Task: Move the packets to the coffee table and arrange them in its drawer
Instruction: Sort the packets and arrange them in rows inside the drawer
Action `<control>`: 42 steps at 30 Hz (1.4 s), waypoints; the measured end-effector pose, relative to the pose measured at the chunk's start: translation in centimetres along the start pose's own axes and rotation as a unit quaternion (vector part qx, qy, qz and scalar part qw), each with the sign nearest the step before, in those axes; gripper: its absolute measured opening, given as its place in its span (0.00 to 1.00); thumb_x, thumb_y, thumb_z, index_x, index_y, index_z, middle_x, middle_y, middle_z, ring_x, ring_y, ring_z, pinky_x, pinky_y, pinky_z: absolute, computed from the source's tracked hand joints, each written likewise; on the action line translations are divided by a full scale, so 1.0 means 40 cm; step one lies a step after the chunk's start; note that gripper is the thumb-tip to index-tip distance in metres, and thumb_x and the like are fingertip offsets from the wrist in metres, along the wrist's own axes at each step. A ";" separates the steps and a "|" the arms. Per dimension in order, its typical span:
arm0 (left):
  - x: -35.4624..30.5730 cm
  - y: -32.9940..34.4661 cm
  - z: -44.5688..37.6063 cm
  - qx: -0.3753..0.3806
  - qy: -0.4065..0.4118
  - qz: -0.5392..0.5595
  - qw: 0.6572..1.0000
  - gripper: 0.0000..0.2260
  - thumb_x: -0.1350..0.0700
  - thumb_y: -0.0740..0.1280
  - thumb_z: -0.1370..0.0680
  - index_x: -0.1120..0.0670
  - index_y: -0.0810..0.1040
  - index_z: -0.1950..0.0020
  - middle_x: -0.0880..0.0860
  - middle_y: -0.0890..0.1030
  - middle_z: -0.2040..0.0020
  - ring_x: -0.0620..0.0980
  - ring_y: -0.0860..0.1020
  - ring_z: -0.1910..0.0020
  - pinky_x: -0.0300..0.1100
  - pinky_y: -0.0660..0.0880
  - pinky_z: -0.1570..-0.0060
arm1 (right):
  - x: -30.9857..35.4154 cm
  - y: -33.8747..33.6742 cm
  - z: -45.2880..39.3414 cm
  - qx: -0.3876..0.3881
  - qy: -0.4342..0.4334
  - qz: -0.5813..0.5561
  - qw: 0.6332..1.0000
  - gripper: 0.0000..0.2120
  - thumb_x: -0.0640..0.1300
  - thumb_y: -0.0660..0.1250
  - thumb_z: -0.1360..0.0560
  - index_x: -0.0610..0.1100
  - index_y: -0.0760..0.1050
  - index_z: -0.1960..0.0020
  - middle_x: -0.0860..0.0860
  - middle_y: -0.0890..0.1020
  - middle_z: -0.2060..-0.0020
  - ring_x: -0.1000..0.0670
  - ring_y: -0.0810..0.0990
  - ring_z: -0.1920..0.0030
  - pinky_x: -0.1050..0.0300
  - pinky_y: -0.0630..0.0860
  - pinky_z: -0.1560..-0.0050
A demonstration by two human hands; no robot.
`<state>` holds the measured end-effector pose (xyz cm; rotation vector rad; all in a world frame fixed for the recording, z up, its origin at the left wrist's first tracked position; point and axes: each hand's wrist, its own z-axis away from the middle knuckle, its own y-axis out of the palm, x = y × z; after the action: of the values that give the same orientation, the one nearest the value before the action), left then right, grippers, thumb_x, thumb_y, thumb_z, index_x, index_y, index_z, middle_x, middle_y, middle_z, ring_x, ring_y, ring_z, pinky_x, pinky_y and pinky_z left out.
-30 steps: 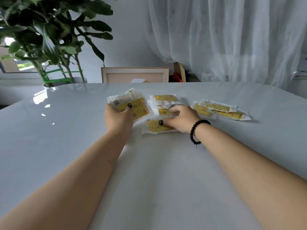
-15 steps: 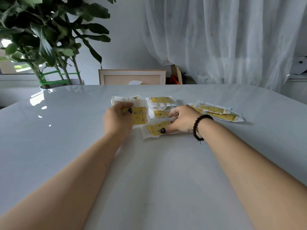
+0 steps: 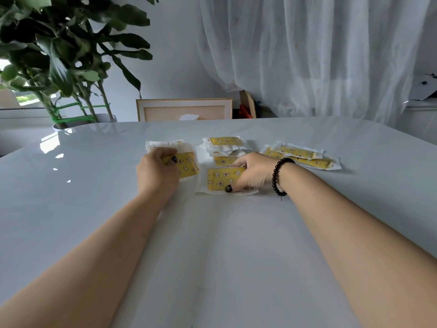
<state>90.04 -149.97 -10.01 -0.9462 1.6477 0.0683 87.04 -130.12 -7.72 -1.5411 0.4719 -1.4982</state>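
Both hands grip yellow packets on the white surface (image 3: pixel 212 245).

The left hand (image 3: pixel 157 172), at centre frame, has its fingers curled tight round a stack of packets (image 3: pixel 186 162), thumb on top. Just right of it, the right hand (image 3: pixel 254 172) pinches a single packet (image 3: pixel 222 179), thumb on its near edge, fingers across its far edge. Behind it lies a middle pile (image 3: pixel 224 144); further right, a third pile (image 3: pixel 302 155) lies apart.

On the table (image 3: pixel 94 209): left stack of packets (image 3: pixel 186 162) under the left hand (image 3: pixel 157 172); just right, a nearer packet (image 3: pixel 218 179) under the right hand (image 3: pixel 254 172); behind it, a middle heap (image 3: pixel 224 144); farther right, another heap (image 3: pixel 305 156). Beyond the far edge, plant (image 3: pixel 59 55) left, picture frame (image 3: pixel 184 110) centre, curtain (image 3: pixel 319 55) right.
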 end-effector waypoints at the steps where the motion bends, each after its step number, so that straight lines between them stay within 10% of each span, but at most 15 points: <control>1: -0.003 -0.002 0.000 -0.001 -0.003 0.003 1.000 0.18 0.65 0.59 0.24 0.50 0.80 0.41 0.51 0.80 0.45 0.51 0.76 0.50 0.39 0.72 0.54 | -0.005 0.002 0.002 -0.007 -0.010 -0.015 1.000 0.33 0.46 0.78 0.35 0.45 0.71 0.32 0.52 0.78 0.45 0.52 0.78 0.47 0.60 0.74 0.47; 6: -0.017 0.002 0.000 0.037 0.007 0.015 0.999 0.10 0.54 0.61 0.21 0.56 0.81 0.54 0.54 0.79 0.57 0.56 0.76 0.55 0.48 0.74 0.54 | -0.028 0.022 -0.004 -0.107 -0.092 -0.070 0.987 0.27 0.40 0.76 0.34 0.50 0.72 0.38 0.52 0.73 0.40 0.52 0.76 0.49 0.61 0.73 0.52; 10: -0.023 0.011 0.023 0.136 0.016 0.067 0.988 0.23 0.38 0.62 0.24 0.58 0.82 0.57 0.60 0.83 0.56 0.59 0.80 0.58 0.52 0.78 0.53 | -0.043 0.038 -0.008 -0.185 -0.130 -0.067 0.972 0.24 0.37 0.75 0.33 0.51 0.75 0.40 0.50 0.71 0.42 0.51 0.73 0.43 0.63 0.68 0.45; 18: -0.025 0.011 0.022 0.162 0.067 0.036 0.984 0.04 0.57 0.73 0.29 0.51 0.82 0.55 0.51 0.82 0.54 0.53 0.81 0.54 0.50 0.80 0.52 | -0.036 0.028 -0.001 -0.207 -0.165 -0.002 0.964 0.27 0.40 0.73 0.30 0.49 0.72 0.33 0.52 0.69 0.43 0.56 0.69 0.45 0.67 0.63 0.45; 24: -0.017 0.011 0.021 0.147 0.068 0.030 0.986 0.03 0.58 0.73 0.29 0.53 0.83 0.56 0.51 0.83 0.55 0.54 0.81 0.55 0.51 0.80 0.52 | -0.165 -0.078 -0.001 -0.403 -0.012 0.042 0.914 0.22 0.44 0.69 0.28 0.44 0.73 0.35 0.45 0.73 0.38 0.44 0.72 0.36 0.52 0.68 0.35; 28: -0.018 0.016 0.025 0.143 0.074 0.031 0.986 0.02 0.57 0.73 0.29 0.52 0.83 0.57 0.51 0.82 0.56 0.54 0.81 0.55 0.50 0.80 0.53 | -0.264 -0.106 0.015 -0.311 0.180 0.055 0.932 0.28 0.54 0.69 0.30 0.46 0.69 0.33 0.43 0.72 0.34 0.41 0.71 0.35 0.48 0.70 0.37; 32: -0.021 0.016 0.024 0.147 0.072 0.038 0.986 0.02 0.58 0.73 0.28 0.52 0.83 0.58 0.50 0.82 0.57 0.54 0.81 0.56 0.49 0.80 0.53 | -0.256 -0.106 0.014 -0.265 0.178 0.102 0.942 0.23 0.56 0.64 0.27 0.53 0.70 0.33 0.47 0.75 0.36 0.42 0.73 0.37 0.49 0.70 0.37; 39: -0.018 0.012 0.026 0.143 0.068 0.036 0.987 0.03 0.58 0.73 0.28 0.50 0.82 0.59 0.49 0.82 0.57 0.53 0.81 0.56 0.47 0.80 0.54 | -0.230 -0.101 0.012 -0.337 0.105 -0.011 0.936 0.14 0.57 0.73 0.33 0.48 0.76 0.66 0.52 0.81 0.61 0.45 0.80 0.51 0.53 0.76 0.48; 42: -0.021 0.013 0.027 0.144 0.067 0.035 0.987 0.03 0.58 0.73 0.28 0.50 0.82 0.59 0.48 0.82 0.57 0.53 0.81 0.56 0.48 0.80 0.53 | -0.225 -0.105 0.007 -0.321 0.134 -0.019 0.937 0.21 0.54 0.74 0.33 0.47 0.76 0.44 0.48 0.78 0.41 0.45 0.76 0.40 0.49 0.73 0.39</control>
<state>90.57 -148.63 -9.89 -0.6839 1.7589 -0.1861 84.27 -120.74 -9.58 -1.8375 1.1892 -1.6891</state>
